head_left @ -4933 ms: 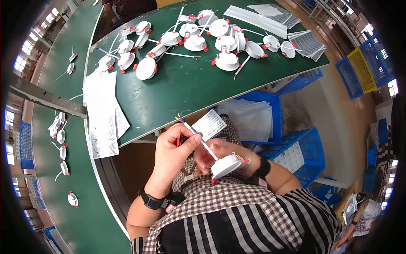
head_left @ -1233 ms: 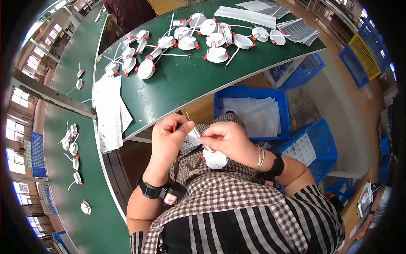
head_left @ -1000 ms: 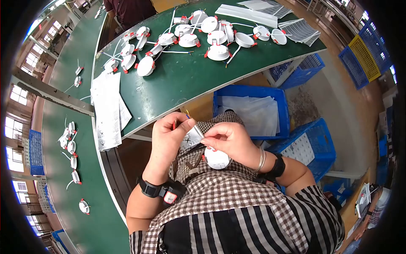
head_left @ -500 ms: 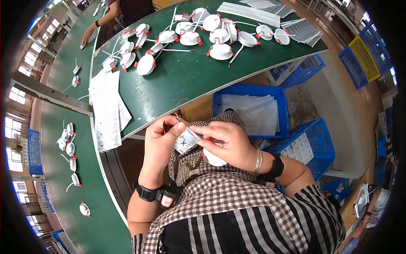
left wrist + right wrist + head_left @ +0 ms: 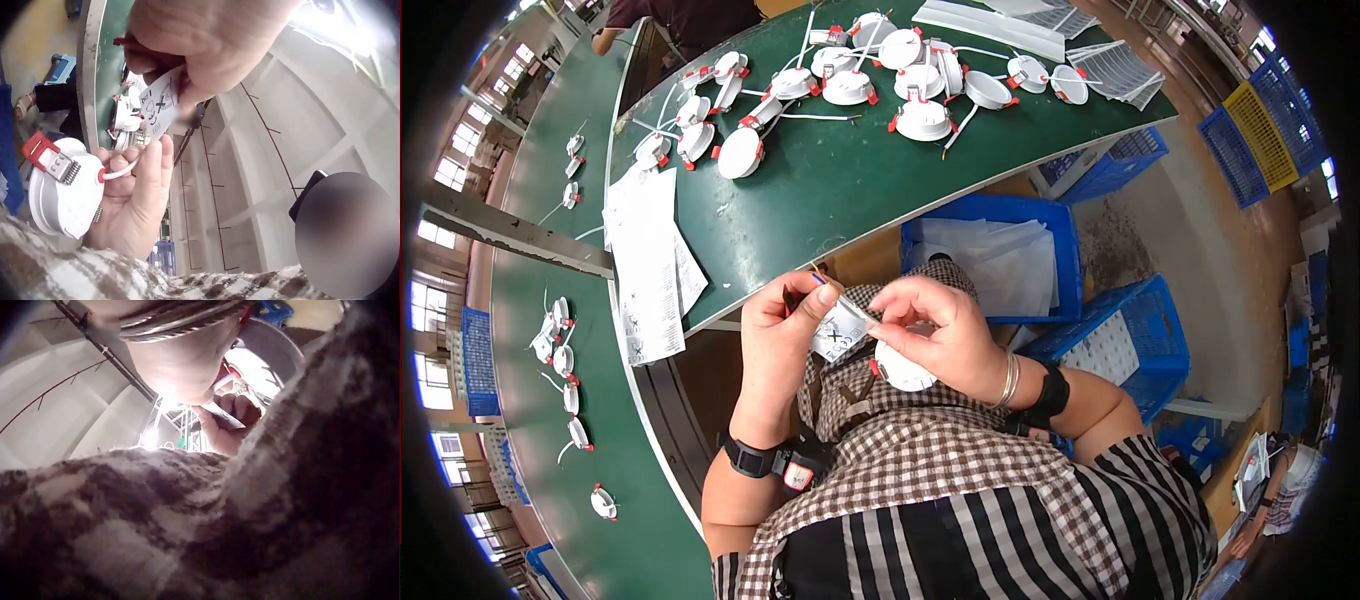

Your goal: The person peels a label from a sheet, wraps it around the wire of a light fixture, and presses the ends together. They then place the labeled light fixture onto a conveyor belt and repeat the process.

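Above the lap, the left hand (image 5: 782,335) pinches the wire end of a white cable and the edge of a printed silver-white label (image 5: 838,332). Thumb and a finger of the right hand (image 5: 945,335) grip the label's other side along the cable, index finger raised and bent. Below that hand hangs a round white lamp (image 5: 903,368), partly covered by it. The left wrist view shows the lamp (image 5: 65,190) with a red-tipped spring clip, its cable (image 5: 123,172) running to the label (image 5: 161,103). Whether the label is stuck to the cable, I cannot tell.
Many similar lamps (image 5: 847,87) lie on the green table (image 5: 800,205). Label sheets (image 5: 645,270) lie at its left edge, white strips (image 5: 990,30) at the back. Blue crates (image 5: 1072,260) stand below on the right. Another person (image 5: 700,25) is at the far side.
The right hand has come onto the label and cable, and the lamp has swung flat beneath it. Since half a second ago, the right index finger has lifted. The far person's arm has drawn back.
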The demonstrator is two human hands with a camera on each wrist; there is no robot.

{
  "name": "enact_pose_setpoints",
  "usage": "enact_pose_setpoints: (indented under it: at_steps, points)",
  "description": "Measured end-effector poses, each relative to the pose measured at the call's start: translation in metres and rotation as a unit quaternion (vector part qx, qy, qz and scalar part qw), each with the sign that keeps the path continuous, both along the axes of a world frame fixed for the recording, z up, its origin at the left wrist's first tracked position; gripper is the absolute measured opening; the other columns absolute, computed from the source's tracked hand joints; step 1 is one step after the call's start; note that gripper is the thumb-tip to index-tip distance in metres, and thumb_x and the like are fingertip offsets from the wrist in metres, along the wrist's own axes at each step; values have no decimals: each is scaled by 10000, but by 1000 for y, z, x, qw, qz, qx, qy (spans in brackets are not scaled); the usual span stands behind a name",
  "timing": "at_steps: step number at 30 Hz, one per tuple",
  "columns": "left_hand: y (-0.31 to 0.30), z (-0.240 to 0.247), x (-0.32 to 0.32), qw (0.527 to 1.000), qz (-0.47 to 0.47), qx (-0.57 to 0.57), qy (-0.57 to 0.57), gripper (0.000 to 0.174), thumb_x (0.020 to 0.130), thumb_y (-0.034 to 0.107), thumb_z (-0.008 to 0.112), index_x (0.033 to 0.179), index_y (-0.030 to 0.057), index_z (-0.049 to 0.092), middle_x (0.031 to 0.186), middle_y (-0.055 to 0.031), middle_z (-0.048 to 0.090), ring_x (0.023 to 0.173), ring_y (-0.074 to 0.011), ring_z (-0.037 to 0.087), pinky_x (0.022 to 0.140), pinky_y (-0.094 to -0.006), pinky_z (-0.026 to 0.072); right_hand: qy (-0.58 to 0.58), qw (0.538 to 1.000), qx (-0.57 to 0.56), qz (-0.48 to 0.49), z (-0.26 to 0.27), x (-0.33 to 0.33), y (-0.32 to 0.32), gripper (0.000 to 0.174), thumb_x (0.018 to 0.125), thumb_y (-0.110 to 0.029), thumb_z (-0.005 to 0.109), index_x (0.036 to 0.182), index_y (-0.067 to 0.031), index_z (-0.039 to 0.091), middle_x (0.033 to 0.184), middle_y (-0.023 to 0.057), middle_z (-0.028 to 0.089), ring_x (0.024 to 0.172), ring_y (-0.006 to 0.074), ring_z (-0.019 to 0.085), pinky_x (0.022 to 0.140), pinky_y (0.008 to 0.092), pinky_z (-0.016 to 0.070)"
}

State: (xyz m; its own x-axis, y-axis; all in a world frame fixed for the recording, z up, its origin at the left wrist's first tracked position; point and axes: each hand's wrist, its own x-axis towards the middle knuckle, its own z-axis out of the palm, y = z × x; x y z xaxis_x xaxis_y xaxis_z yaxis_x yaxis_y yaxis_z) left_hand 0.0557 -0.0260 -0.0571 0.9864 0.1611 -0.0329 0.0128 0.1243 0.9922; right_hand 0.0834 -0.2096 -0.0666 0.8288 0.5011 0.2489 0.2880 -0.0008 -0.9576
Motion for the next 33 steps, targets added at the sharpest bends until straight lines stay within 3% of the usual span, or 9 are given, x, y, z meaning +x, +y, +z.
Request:
enact_pose_setpoints:
  at_steps: [2,6,8,13,14,17,27,29,33]
  points:
    - [0,2,3,1000,-3,11,10,87,845,94,631,839,6,635,742,24,594,661,-38,494,609,-193,401,135,990,44,25,1,2,0,202,838,-36,614,1038,-6,597,749,21,611,646,70,592,585,203,483]
    - [6,3,15,999,-9,-24,42,192,878,165,593,959,-4,630,741,16,597,608,-30,476,539,-175,369,318,941,115,6,-11,13,0,194,847,-48,615,1020,36,588,813,48,634,649,76,592,589,210,494]
    - [15,-8,20,995,-7,-80,52,300,892,236,567,1064,-9,593,763,4,605,556,-31,447,471,-165,322,292,947,131,-17,-19,18,-2,179,847,-48,615,1005,31,587,825,58,631,669,93,609,609,223,515]
    - [10,-20,15,988,-31,-109,108,279,823,195,661,1030,19,601,766,23,591,560,-21,436,468,-167,319,250,956,115,-99,-22,26,-7,145,841,-48,624,964,18,588,828,75,636,670,117,629,607,231,536]
    - [8,-24,15,987,-41,-114,109,273,809,177,676,1020,22,601,753,34,574,559,-19,427,472,-165,315,276,946,125,-118,-18,25,-5,136,834,-59,635,941,21,612,741,34,625,620,64,574,554,188,463]
    - [0,-27,17,985,-49,-120,115,254,798,147,690,998,22,597,720,59,524,556,-14,407,480,-162,302,294,938,130,-131,-16,25,-3,135,834,-65,636,938,19,613,740,31,625,620,60,578,548,182,462]
    - [-11,-27,32,993,-2,-95,77,92,840,144,616,811,60,591,589,18,514,476,-52,425,433,-192,295,281,946,138,-88,-25,24,-8,171,856,-70,608,993,32,607,816,37,638,676,59,587,585,185,476]
    - [-11,-28,32,989,4,-120,89,88,840,136,602,801,58,587,589,13,519,473,-59,435,435,-193,307,288,950,96,-73,-25,24,-9,180,851,-41,603,1011,39,581,893,71,626,733,125,634,653,229,540]
    - [-12,-33,32,983,20,-158,85,84,842,122,569,791,55,580,599,-1,531,474,-75,457,445,-198,344,292,949,97,-65,-27,25,-11,179,851,-37,600,1009,44,580,892,73,622,753,140,640,675,237,546]
